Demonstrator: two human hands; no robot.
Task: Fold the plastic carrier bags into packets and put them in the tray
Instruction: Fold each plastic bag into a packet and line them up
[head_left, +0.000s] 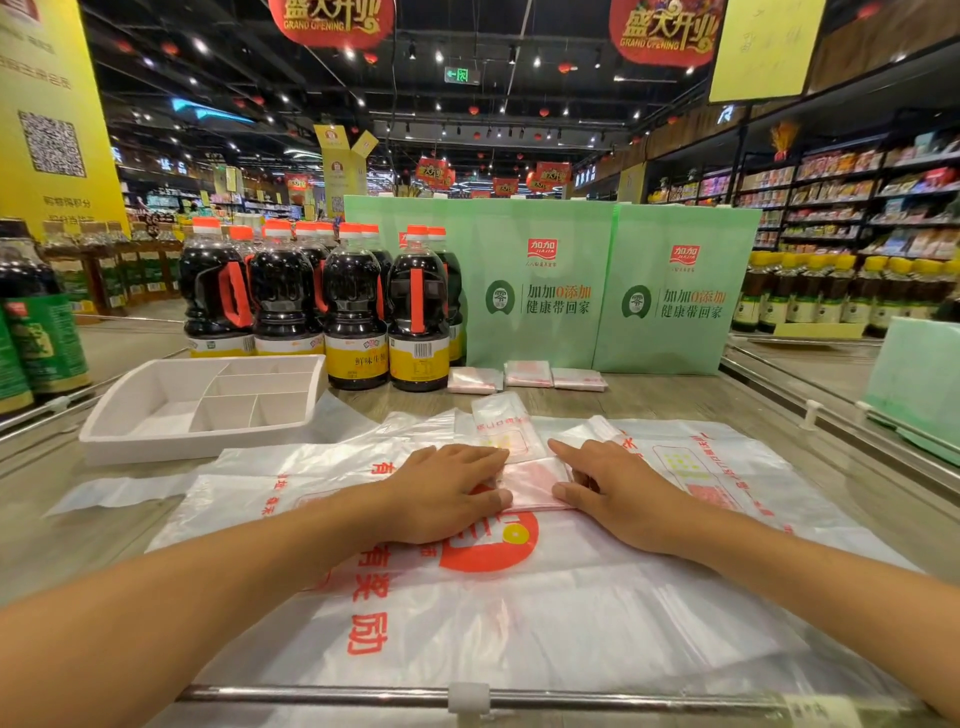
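Two-handed pressing of a folded packet (535, 486) onto spread carrier bags (519, 623): left hand (449, 493) and right hand (615, 491) flat, fingers straight; divided tray (182, 444) far left.

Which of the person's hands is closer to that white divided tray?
Left. The left hand presses the folded bag right of the tray; the right hand presses that bag even farther right.

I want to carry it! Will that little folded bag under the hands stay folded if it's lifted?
It may spring open: the left hand and right hand are both pressing the folded packet flat. It looks thin, so probably light and floppy. Yet three finished packets farther back lie flat unheld, so a tight fold might hold.
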